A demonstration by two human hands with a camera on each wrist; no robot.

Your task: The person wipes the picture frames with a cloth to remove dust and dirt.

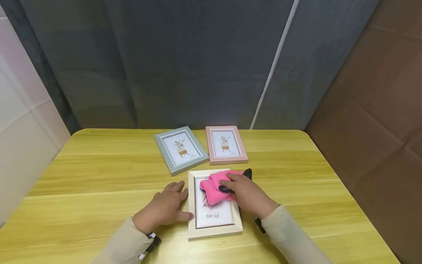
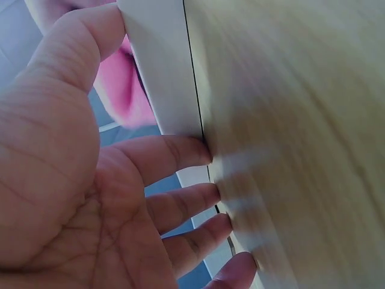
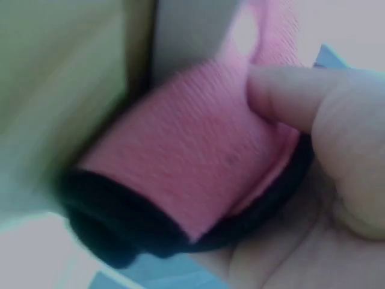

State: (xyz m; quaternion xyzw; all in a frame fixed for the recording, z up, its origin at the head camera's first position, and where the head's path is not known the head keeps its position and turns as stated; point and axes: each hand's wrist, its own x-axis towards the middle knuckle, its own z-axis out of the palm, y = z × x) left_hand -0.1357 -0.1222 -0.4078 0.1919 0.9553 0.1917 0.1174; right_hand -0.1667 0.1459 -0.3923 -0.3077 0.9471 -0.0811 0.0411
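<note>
A cream picture frame [image 1: 215,234] lies flat near the front of the table, with "free style" lettering on its print. My right hand [image 1: 252,196] grips a folded pink cloth [image 1: 214,181] with black edging, which covers the upper part of that print. In the right wrist view, the thumb presses on the cloth [image 3: 180,138]. Beside the frame's left edge is my left hand [image 1: 165,205], its fingers loosely extended and the thumb touching the border. The left wrist view shows the fingers [image 2: 180,153] along the frame's side.
Behind the cream frame lie a grey-blue picture frame [image 1: 166,156], turned at an angle, and a pink picture frame [image 1: 229,160]. The wood-grain table [image 1: 99,176] ends at a dark curtain [image 1: 197,73]. A brown covering [image 1: 372,110] stands on the right side.
</note>
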